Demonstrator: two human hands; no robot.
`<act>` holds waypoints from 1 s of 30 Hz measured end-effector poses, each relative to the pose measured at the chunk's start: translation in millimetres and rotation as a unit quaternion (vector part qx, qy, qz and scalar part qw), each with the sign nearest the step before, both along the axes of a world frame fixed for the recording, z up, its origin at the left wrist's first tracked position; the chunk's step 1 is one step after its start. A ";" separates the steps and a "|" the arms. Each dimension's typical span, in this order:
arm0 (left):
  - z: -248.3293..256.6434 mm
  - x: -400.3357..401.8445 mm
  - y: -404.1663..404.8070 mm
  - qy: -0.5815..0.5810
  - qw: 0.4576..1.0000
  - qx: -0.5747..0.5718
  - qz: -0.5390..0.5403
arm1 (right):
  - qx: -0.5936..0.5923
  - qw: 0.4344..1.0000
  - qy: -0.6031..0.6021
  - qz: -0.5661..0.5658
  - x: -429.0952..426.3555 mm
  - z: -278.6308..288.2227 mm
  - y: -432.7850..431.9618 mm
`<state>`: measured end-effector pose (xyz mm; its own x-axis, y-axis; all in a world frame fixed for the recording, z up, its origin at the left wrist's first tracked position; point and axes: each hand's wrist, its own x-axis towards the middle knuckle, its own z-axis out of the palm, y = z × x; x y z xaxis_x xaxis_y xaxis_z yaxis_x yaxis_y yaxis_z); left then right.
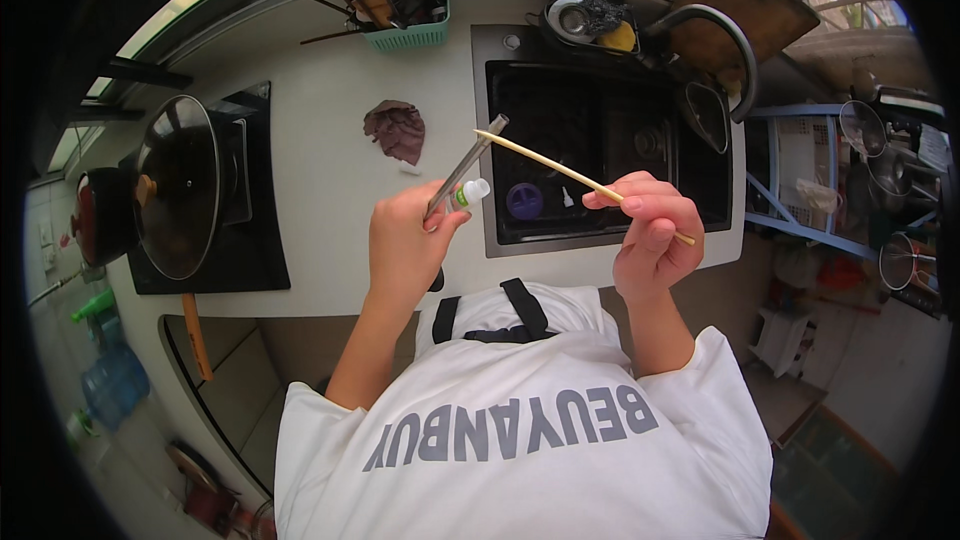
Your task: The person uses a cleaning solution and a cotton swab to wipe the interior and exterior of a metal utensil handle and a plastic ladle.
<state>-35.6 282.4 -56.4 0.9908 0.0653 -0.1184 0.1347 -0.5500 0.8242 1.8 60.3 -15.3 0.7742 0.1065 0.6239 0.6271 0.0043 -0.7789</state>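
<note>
In my left hand (pixel 412 236) are a thin metal tube (pixel 466 166), slanting up to the right, and a small open-necked plastic bottle (pixel 469 195) with a green and white label. My right hand (pixel 660 229) grips a pointed wooden stick (pixel 551 163) like a pen; its tip lies at or over the tube near the upper end. A crumpled brown cloth (pixel 395 131) lies on the white counter (pixel 330 165) beyond my left hand, with a small white cap-like piece (pixel 409 167) beside it. In the black sink (pixel 547 127) are a purple round item (pixel 525 201) and a small white nozzle-like piece (pixel 568 197).
A glass-lidded pan (pixel 180 187) stands on the black cooktop (pixel 259 240) at left. Behind are a green basket (pixel 409 36) of utensils and a rack (pixel 592 22) with strainer and sponge. The faucet (pixel 739 52) and a wooden board (pixel 731 7) stand at the sink's right.
</note>
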 end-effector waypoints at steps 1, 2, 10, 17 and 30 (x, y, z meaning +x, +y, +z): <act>2.0 -0.9 -0.2 -0.003 1.000 0.002 -0.002 | -0.050 0.998 -0.043 -0.008 1.0 -0.3 -1.6; 3.5 -1.8 -0.5 -0.006 1.000 0.003 -0.005 | -0.099 0.991 -0.086 -0.017 1.1 0.2 -3.2; 16.9 -6.1 0.0 0.006 1.000 -0.016 -0.014 | -0.088 0.992 -0.086 0.001 -7.4 11.0 -13.2; 31.5 -10.7 -1.2 0.019 1.000 -0.017 -0.016 | -0.080 0.996 -0.045 0.009 -10.2 27.4 -25.5; 41.3 -18.9 -8.8 -0.087 0.979 0.186 0.004 | -0.334 0.904 -0.267 -0.016 -30.9 66.5 -15.2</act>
<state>-54.5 273.5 -15.1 0.9933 0.0789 0.0849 0.0154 -0.8157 0.5783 -29.1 45.1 51.2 0.3910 0.5807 0.7141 0.9060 -0.3793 -0.1877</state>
